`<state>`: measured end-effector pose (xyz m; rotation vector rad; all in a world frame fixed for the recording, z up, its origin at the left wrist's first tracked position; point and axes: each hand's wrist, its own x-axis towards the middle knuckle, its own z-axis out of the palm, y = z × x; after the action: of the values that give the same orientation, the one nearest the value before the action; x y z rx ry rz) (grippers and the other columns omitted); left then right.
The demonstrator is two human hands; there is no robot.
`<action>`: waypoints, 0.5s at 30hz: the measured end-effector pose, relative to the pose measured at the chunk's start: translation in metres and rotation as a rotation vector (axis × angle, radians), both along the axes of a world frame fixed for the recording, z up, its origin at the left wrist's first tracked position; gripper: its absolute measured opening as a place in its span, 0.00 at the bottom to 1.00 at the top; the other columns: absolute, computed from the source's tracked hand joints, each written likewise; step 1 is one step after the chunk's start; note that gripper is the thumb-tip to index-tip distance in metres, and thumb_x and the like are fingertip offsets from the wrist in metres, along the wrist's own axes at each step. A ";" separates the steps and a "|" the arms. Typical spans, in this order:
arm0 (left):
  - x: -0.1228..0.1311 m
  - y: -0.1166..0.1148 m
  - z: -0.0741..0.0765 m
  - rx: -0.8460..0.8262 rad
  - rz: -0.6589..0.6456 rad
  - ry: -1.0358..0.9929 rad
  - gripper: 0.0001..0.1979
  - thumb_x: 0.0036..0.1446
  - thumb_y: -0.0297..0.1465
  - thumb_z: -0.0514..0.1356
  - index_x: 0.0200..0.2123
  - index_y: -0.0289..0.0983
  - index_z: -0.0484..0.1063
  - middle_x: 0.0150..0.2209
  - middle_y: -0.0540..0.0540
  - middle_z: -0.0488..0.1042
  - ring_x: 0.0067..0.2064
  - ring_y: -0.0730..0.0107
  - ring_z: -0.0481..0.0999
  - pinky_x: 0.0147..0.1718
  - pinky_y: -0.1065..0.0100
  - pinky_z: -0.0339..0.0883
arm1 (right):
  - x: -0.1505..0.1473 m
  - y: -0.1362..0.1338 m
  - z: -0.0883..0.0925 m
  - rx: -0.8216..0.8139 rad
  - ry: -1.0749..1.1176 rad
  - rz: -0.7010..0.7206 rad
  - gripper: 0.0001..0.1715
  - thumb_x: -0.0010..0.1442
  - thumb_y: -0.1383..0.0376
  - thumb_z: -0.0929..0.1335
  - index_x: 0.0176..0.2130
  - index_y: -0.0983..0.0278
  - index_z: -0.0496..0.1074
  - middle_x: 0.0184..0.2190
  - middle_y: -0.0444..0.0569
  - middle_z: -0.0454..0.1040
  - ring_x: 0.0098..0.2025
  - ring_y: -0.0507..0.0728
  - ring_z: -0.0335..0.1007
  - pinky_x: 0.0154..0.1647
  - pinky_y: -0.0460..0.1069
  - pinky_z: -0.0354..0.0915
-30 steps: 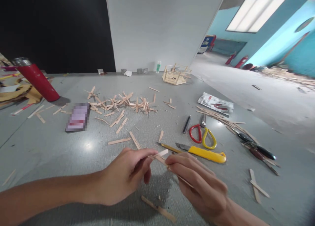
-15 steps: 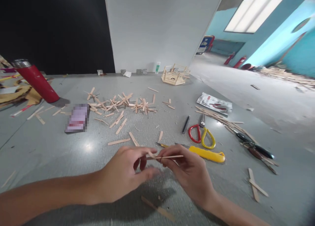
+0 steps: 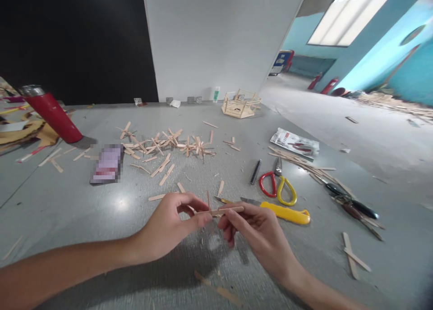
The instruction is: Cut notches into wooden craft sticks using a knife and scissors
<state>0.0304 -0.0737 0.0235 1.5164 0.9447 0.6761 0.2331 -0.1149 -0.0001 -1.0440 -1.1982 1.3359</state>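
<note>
My left hand (image 3: pixel 168 222) pinches the left part of a small piece made of thin wooden craft sticks (image 3: pixel 221 211). One stick lies almost level, and another pokes upward across it beside my left fingertips. At the right end, my right hand (image 3: pixel 265 235) has its thumb and fingers closed on the same sticks. How the sticks are joined is partly hidden by my fingers. Just behind my right hand lies a yellow-handled utility knife (image 3: pixel 286 211). Scissors (image 3: pixel 278 184) with one red and one yellow handle rest beyond it.
A heap of craft stick pieces (image 3: pixel 169 141) spreads across the table's middle. A phone (image 3: pixel 107 163) and red flask (image 3: pixel 56 116) stand left. A stick-built frame (image 3: pixel 241 106) and glue stick (image 3: pixel 216 94) are at the back. Pliers (image 3: pixel 353 201) and a packet (image 3: pixel 294 143) lie right.
The sticks have been turned between my hands, so one now points up. My left thumb has closed onto them, and my right grip has shifted to the level stick's end.
</note>
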 end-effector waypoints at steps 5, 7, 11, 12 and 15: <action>0.002 -0.005 -0.003 -0.101 -0.008 -0.138 0.11 0.57 0.35 0.70 0.39 0.34 0.82 0.38 0.43 0.82 0.43 0.59 0.80 0.44 0.63 0.71 | -0.002 -0.001 0.000 -0.025 -0.027 0.027 0.20 0.62 0.51 0.74 0.31 0.65 0.81 0.22 0.47 0.77 0.20 0.51 0.71 0.19 0.44 0.70; 0.002 -0.006 -0.004 -0.084 -0.016 -0.152 0.10 0.58 0.34 0.69 0.41 0.35 0.83 0.38 0.43 0.83 0.43 0.60 0.80 0.44 0.64 0.70 | -0.002 -0.002 -0.001 -0.010 -0.072 0.023 0.22 0.63 0.49 0.73 0.31 0.65 0.80 0.20 0.46 0.75 0.19 0.50 0.69 0.18 0.44 0.69; 0.001 -0.007 -0.006 -0.103 -0.050 -0.187 0.10 0.59 0.35 0.70 0.39 0.34 0.84 0.38 0.43 0.83 0.44 0.59 0.80 0.45 0.64 0.70 | -0.001 -0.005 -0.003 0.047 -0.195 0.068 0.25 0.65 0.48 0.70 0.29 0.65 0.79 0.20 0.46 0.74 0.20 0.50 0.67 0.19 0.44 0.67; 0.001 -0.007 -0.006 -0.103 -0.057 -0.192 0.09 0.59 0.34 0.70 0.38 0.34 0.84 0.38 0.43 0.83 0.44 0.59 0.80 0.46 0.63 0.70 | -0.001 -0.005 -0.004 0.063 -0.215 0.082 0.25 0.66 0.48 0.69 0.29 0.65 0.79 0.20 0.46 0.74 0.20 0.50 0.67 0.19 0.44 0.67; 0.001 -0.006 -0.007 -0.086 -0.059 -0.191 0.07 0.60 0.33 0.69 0.37 0.35 0.85 0.37 0.43 0.82 0.46 0.58 0.80 0.48 0.63 0.70 | -0.002 -0.007 -0.006 0.072 -0.237 0.111 0.26 0.68 0.49 0.68 0.29 0.65 0.79 0.20 0.46 0.73 0.20 0.49 0.66 0.20 0.43 0.65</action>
<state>0.0314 -0.0801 0.0164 1.3724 0.7723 0.7150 0.2308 -0.1219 -0.0061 -1.1204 -1.4894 1.2685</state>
